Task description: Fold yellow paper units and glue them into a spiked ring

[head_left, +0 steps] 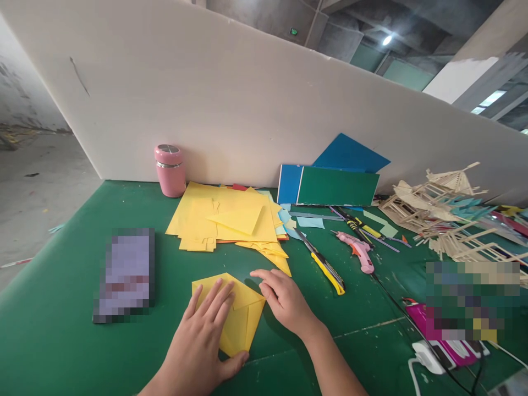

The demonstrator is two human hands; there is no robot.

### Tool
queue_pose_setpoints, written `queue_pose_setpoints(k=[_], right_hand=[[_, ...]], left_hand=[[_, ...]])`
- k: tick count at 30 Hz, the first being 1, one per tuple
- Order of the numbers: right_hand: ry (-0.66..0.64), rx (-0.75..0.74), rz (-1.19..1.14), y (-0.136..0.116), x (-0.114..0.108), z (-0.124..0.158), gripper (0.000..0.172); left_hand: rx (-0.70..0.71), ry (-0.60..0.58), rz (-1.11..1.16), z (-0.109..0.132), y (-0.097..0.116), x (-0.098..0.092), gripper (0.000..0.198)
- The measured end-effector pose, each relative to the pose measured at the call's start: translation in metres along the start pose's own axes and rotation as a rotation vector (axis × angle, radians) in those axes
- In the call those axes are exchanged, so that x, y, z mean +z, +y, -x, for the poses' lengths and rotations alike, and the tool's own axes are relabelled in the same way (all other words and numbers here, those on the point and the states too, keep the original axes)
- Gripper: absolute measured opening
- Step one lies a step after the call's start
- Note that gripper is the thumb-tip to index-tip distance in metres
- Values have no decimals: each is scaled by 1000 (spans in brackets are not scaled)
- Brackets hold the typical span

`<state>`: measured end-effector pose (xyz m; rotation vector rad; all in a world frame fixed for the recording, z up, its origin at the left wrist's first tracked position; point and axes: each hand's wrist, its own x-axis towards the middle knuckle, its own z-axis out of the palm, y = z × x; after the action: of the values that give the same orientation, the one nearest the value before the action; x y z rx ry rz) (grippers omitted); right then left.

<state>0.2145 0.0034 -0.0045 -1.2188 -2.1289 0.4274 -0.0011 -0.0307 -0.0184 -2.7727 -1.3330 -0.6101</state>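
Observation:
A folded sheet of yellow paper [237, 324] with several crease lines lies on the green tabletop in front of me. My left hand [206, 324] rests flat over its left side, fingers spread and thumb near the lower edge. At the paper's right corner is my right hand [284, 302], its index finger stretched out and its thumb apart, close to or touching the corner. Just beyond, a pile of yellow sheets [231, 212] and folded yellow pieces [268, 254] lies loose. A yellow utility knife [325, 269] is to the right of the pile.
A pink glue gun [357, 250] trails a black cord toward a magenta box [424, 324] and white plug [428, 356]. Wooden stick models [445, 214] crowd the right. A pink flask [170, 173] and blue-green boards [338, 186] stand by the white partition [247, 110]. A blurred rectangular object [127, 269] lies left.

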Motion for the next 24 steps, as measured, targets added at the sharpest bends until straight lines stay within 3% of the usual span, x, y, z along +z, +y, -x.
queue_pose_setpoints(k=[6, 11, 15, 19, 24], right_hand=[[74, -30, -20, -5, 0, -2, 31], [-136, -174, -109, -20, 6, -6, 36], [-186, -198, -69, -23, 11, -6, 30], [-183, -172, -25, -24, 11, -4, 31], [-223, -141, 7, -25, 8, -3, 26]], left_hand=[[3, 2, 19, 1, 0, 0, 71], [-6, 33, 78, 2, 1, -2, 67], [-199, 215, 36, -2, -9, -8, 47], [-426, 293, -33, -8, -24, -12, 49], [-523, 354, 244, -8, -23, -6, 45]])
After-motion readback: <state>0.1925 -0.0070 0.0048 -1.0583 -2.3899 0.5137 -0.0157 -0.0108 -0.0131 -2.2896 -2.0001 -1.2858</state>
